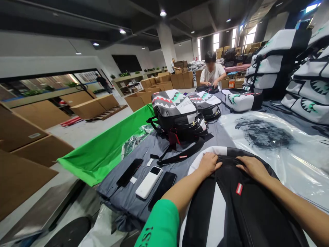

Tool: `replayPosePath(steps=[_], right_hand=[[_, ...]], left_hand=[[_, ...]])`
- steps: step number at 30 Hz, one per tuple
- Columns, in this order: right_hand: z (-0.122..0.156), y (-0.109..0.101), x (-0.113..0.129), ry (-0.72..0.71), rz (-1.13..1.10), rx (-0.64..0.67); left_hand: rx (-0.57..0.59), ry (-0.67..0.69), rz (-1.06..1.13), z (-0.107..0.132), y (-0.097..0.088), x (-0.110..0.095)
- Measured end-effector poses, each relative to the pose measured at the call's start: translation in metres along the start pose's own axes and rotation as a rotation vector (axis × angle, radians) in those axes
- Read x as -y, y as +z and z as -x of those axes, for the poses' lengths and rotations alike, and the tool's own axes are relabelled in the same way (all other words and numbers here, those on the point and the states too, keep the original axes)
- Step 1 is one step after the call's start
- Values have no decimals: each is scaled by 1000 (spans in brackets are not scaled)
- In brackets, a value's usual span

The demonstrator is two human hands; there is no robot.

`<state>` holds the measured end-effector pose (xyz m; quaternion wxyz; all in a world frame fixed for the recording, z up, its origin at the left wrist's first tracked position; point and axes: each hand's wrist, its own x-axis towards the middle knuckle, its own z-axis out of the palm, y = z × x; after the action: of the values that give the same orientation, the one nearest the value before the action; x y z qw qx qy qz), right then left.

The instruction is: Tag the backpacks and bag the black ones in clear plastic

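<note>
— first, what is the state of the fingers?

— the left hand point(208, 164) and the right hand point(253, 167) both contact the far end of the black backpack point(233, 212). fingers are bent, tips directed inward, a narrow span of dark fabric between the two sets. whether they pinch the fabric or only press it cannot be told.

— which way does the backpack lie from the fingers?

— beneath them and back toward the wearer; its long axis runs in that direction. neither hand is nearer, as both touch it. the red-and-white label point(239, 189), just below the fingertips, sits closer to the right hand.

— and further out?

— left of the left fingers: a white device point(149, 183) between two dark phones point(130, 172). beyond the left fingers: a patterned backpack point(174, 109). right of and beyond the right fingers: a clear plastic sheet point(303, 161). farthest ahead: a co-worker point(212, 73).
</note>
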<state>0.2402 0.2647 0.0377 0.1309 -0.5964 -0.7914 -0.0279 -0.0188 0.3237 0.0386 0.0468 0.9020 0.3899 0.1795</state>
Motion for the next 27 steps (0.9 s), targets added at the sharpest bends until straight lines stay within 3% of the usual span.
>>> replayPosePath(steps=[3,5,10,13,15,18,22,24,27], right_hand=[[-32,9,-11,51,6,13],[-41,13,-14,65,0,-3],[-39,20,-10,71,-6,-65],[-36,24,0,92,24,-106],[-35,22,4,84,42,-124],[-34,5,-6,35,54,-144],[-46,-21,-52,49,66,-89],[-59,-22,-72,30,57,-18],[-80,-8,-86,-11,38,51]], left_hand=[[72,-90,-9,-29,-1,5],[98,-148,-8,-35,-9,1],[99,-163,75,-16,-20,-44],[306,-130,204,-9,-10,-68],[374,-150,220,-10,-3,-72],[283,-159,229,-11,3,-68],[186,-160,260,-2,5,-67],[156,-160,267,4,6,-69],[88,-146,258,10,8,-70]])
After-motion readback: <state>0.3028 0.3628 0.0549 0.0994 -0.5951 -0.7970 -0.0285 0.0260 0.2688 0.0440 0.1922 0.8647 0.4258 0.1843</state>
